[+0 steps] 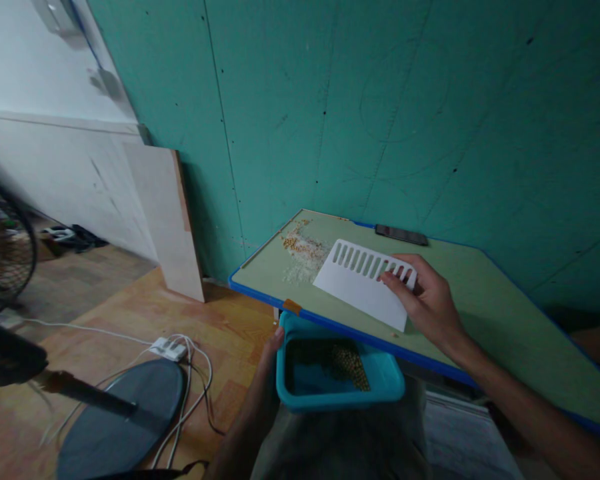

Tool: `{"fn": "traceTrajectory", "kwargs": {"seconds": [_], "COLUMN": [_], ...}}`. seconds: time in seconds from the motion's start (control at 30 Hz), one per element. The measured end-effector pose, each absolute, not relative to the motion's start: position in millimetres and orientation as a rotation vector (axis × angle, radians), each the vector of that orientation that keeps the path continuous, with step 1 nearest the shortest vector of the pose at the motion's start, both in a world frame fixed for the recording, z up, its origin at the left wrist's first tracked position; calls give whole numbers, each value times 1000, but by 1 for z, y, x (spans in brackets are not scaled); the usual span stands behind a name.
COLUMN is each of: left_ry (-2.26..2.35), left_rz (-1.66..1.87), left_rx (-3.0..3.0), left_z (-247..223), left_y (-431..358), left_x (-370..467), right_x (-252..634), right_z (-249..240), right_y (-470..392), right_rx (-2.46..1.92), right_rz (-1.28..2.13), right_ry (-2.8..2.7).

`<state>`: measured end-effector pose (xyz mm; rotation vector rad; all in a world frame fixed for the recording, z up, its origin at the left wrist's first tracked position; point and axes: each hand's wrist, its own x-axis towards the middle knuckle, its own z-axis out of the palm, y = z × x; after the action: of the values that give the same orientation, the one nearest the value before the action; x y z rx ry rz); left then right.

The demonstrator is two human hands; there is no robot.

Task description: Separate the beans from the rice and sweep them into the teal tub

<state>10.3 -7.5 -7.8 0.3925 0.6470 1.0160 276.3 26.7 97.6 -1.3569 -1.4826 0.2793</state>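
Observation:
A white slotted plastic board (363,291) leans over the green tabletop (460,280), and my right hand (427,297) grips its right end. Left of the board, white grains (305,257) and yellow-orange kernels (293,241) lie scattered. Below the table's front edge, my left hand (273,350) holds the left side of a blue plastic tub (325,401). Inside the tub, a pile of round tan beans (349,363) rests toward the right. The fingers of my left hand are mostly hidden by the tub.
A dark phone-like object (401,235) lies at the table's back edge, near the green wall (290,120). On the floor at left are a fan base (125,427), a white power strip (169,348) and loose cables. A pale panel (167,220) leans on the wall.

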Motion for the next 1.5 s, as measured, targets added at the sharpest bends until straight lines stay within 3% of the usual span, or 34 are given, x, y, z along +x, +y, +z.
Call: {"fn": "traceTrajectory", "kwargs": {"seconds": [0.47,0.67,0.93,1.13,1.33,1.5], "left_ry": [626,676,630,611,626,611], "left_rz": [907,941,1056,1125,1149,1154], "left_rx": [329,312,382,454,468,478], "left_z": [-11,-4,-39,-55,-38,-28], "left_y": [0,-9,29,51,41,34], "left_x": [21,16,2,-15,-11,-11], "right_x": [243,269,249,224,197,181], "right_z": [97,125,140,122,100,89], "right_y": [20,75,152,99,18,14], "right_rx": [-1338,-1236,-1222,-1116,-667,-644], "right_rz": [313,0,-60,-264,-502,-659], "right_ry": [-1485,-1473,-1613,-1871,-2349,-2414]}}
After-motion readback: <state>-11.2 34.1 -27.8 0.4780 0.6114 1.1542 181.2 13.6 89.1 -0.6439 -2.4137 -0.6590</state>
